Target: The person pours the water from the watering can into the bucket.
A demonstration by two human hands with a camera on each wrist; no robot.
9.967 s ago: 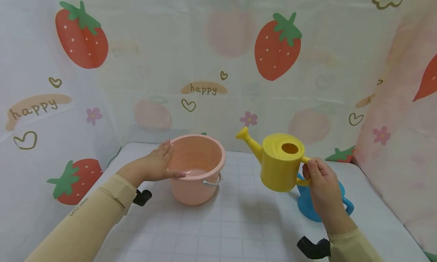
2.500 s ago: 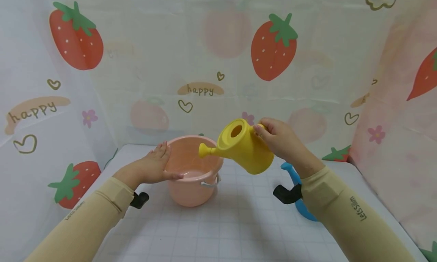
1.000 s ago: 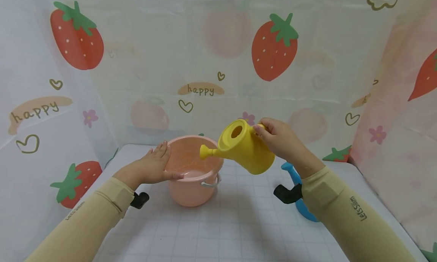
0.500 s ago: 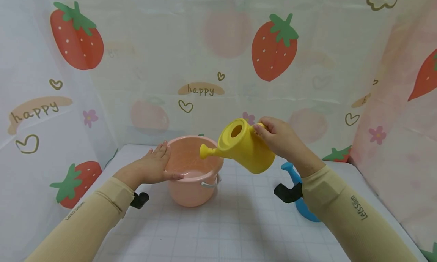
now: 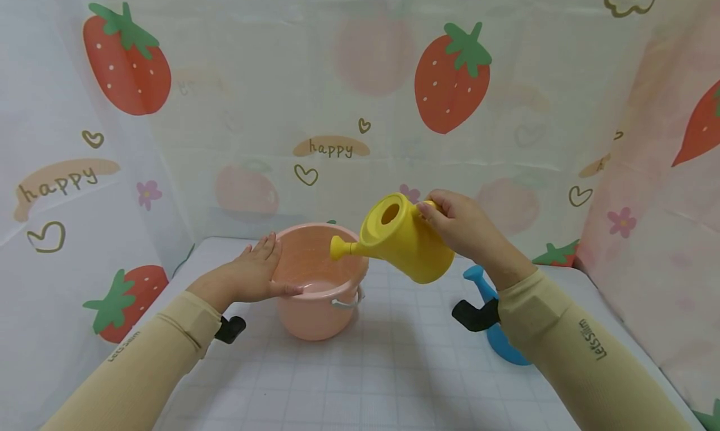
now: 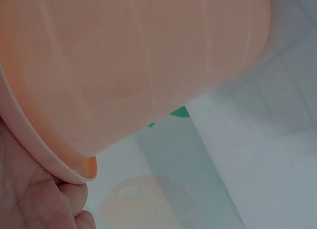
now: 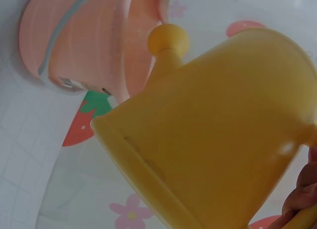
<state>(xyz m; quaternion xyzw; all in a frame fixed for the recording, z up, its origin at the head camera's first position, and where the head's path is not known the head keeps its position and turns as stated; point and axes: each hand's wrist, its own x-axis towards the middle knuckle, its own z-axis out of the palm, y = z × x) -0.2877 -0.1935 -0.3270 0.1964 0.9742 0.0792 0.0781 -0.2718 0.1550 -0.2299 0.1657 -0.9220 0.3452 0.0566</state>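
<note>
A yellow watering can [image 5: 407,240] is held tilted in the air by its handle in my right hand [image 5: 458,222], its spout head over the right side of a pink bucket [image 5: 317,315]. In the right wrist view the can's body [image 7: 213,130] fills the middle, with fingers [image 7: 302,194] around its handle at the lower right. My left hand [image 5: 250,272] rests on the bucket's left rim with straight fingers, the thumb along the front rim. From the left wrist, the bucket wall [image 6: 133,66] shows large, with the palm [image 6: 25,184] right at the rim.
A blue watering can [image 5: 503,343] stands on the white gridded table [image 5: 337,387], partly hidden behind the right forearm. Strawberry-patterned cloth [image 5: 253,94] hangs behind the table and at both sides. Black wrist mounts [image 5: 475,315] sit under the sleeves.
Ten seconds ago the yellow can was upright at the right; it has since moved left and tipped toward the bucket. Lately it has risen very slightly. The left hand stays on the rim.
</note>
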